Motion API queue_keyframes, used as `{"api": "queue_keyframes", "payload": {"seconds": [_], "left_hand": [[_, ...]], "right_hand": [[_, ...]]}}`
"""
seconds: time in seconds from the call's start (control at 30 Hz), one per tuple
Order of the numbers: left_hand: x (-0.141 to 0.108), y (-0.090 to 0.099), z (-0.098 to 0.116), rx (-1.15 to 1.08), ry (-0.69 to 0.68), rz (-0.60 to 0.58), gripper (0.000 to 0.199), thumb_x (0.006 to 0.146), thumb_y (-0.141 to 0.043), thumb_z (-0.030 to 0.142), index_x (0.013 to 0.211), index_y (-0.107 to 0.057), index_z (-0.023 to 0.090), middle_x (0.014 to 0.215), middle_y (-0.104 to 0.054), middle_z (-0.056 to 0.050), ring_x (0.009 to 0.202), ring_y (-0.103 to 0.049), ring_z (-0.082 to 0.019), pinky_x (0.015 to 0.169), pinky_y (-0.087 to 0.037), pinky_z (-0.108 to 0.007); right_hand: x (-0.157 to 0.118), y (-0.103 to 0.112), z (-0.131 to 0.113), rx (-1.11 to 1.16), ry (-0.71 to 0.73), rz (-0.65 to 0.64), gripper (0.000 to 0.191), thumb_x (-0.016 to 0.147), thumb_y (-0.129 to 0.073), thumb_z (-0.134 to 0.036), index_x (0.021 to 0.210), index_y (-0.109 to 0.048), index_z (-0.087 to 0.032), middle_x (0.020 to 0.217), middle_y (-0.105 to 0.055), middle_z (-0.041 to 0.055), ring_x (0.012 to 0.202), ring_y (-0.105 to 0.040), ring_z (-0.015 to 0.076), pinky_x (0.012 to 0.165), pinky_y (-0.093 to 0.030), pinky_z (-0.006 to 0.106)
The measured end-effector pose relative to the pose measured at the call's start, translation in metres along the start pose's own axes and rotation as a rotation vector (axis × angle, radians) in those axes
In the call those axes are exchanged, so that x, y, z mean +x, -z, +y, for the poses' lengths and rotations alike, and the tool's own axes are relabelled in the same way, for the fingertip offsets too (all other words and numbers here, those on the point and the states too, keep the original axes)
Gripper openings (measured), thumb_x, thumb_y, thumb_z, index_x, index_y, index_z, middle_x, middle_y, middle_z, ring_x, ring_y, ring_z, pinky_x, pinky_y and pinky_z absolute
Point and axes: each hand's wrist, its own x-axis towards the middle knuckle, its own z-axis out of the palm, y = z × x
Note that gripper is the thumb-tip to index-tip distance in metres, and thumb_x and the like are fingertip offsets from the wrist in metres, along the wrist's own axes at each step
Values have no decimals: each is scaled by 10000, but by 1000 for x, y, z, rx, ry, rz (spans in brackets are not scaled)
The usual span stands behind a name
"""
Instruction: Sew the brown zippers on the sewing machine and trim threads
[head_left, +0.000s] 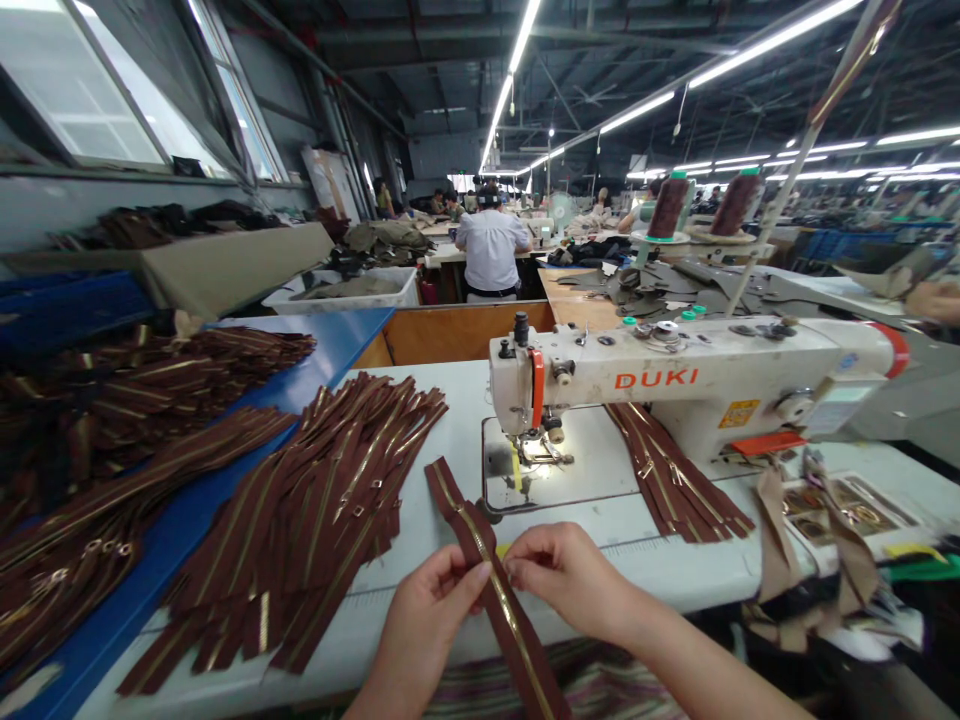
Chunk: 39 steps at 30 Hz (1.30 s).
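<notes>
A brown zipper (506,610) with gold teeth lies lengthwise in front of me, its far end resting on the white sewing table. My left hand (431,605) pinches its left edge between thumb and fingers. Close against the right edge is my right hand (566,575), fingers curled and pressed together; whether they grip the tape or something small is hidden. Just beyond is the sewing machine (592,380) with its lit needle area (536,455). A large fanned pile of brown zippers (300,510) spreads to the left. Several more zippers (675,480) lie under the machine's arm.
At far left, more zipper bundles (150,400) lie on a blue surface (337,335). A tray of small metal parts (855,510) and beige strips (772,520) sit at right. Brown thread cones (667,205) stand behind the machine. Ahead, a person (491,245) sits facing away.
</notes>
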Motion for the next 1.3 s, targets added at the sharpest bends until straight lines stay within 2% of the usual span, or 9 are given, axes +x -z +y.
{"api": "queue_keyframes", "payload": {"seconds": [0.57, 0.73, 0.83, 0.9, 0.97, 1.03, 1.1, 1.2, 1.3], "left_hand": [[1, -3, -1, -31, 11, -9, 373, 506, -803, 482, 654, -684, 162, 614, -661, -10, 588, -562, -158, 566, -459, -243], [1, 1, -3, -139, 93, -7, 379, 510, -836, 458, 672, -688, 148, 619, -656, -4, 596, -558, -131, 578, -459, -215], [-1, 0, 1, -312, 228, -41, 419, 454, -882, 426, 682, -678, 139, 649, -663, -7, 593, -572, -110, 568, -471, -195], [-5, -2, 6, -409, 321, -65, 428, 446, -902, 378, 719, -677, 138, 655, -661, -4, 568, -578, -93, 536, -465, -175], [-11, -3, 11, -466, 402, -72, 417, 459, -908, 338, 739, -668, 142, 643, -652, 3, 535, -580, -82, 517, -466, -168], [-19, -1, 17, -461, 450, -83, 390, 487, -896, 353, 704, -646, 148, 581, -623, 17, 476, -567, -82, 475, -458, -173], [-24, 6, 25, -386, 406, -104, 383, 555, -845, 450, 666, -623, 157, 518, -591, 22, 423, -551, -96, 414, -417, -177], [-25, 18, 40, -206, 123, -46, 415, 579, -795, 542, 656, -636, 167, 562, -632, -7, 523, -607, -139, 481, -451, -200], [-19, 19, 54, -71, -60, -39, 437, 518, -831, 497, 778, -701, 172, 779, -708, -54, 754, -646, -203, 685, -500, -256]], "right_hand": [[4, -6, -7, -401, 42, 92, 149, 683, -520, -106, 596, -632, -151, 534, -525, -38, 515, -428, 81, 503, -294, 193], [1, 0, -1, -326, 12, 155, 163, 716, -525, -105, 619, -644, -160, 555, -551, -17, 538, -483, 104, 532, -353, 208], [-4, 5, -1, -223, 167, 148, 241, 760, -530, -106, 928, -690, -170, 891, -667, 59, 785, -603, 155, 724, -468, 255], [-4, 8, -5, -208, 332, 86, 377, 787, -533, -103, 1140, -635, -186, 1213, -590, 109, 1075, -562, 190, 923, -439, 315], [-3, 9, -11, -204, 431, -6, 333, 841, -519, -140, 1144, -644, -192, 1307, -537, 115, 1182, -508, 197, 998, -394, 331], [0, 9, -19, -128, 413, -55, 213, 890, -515, -232, 965, -707, -179, 1117, -647, 106, 1048, -588, 188, 932, -438, 313], [1, 7, -26, 66, 281, -53, 274, 884, -552, -371, 784, -694, -158, 820, -685, 69, 798, -634, 164, 771, -489, 285], [-1, 3, -39, 396, 18, -71, 417, 775, -639, -544, 679, -617, -138, 600, -620, 16, 551, -584, 119, 567, -460, 235], [-8, 0, -48, 564, -118, -108, 467, 672, -712, -580, 687, -603, -127, 582, -614, 9, 489, -557, 93, 525, -431, 211]]}}
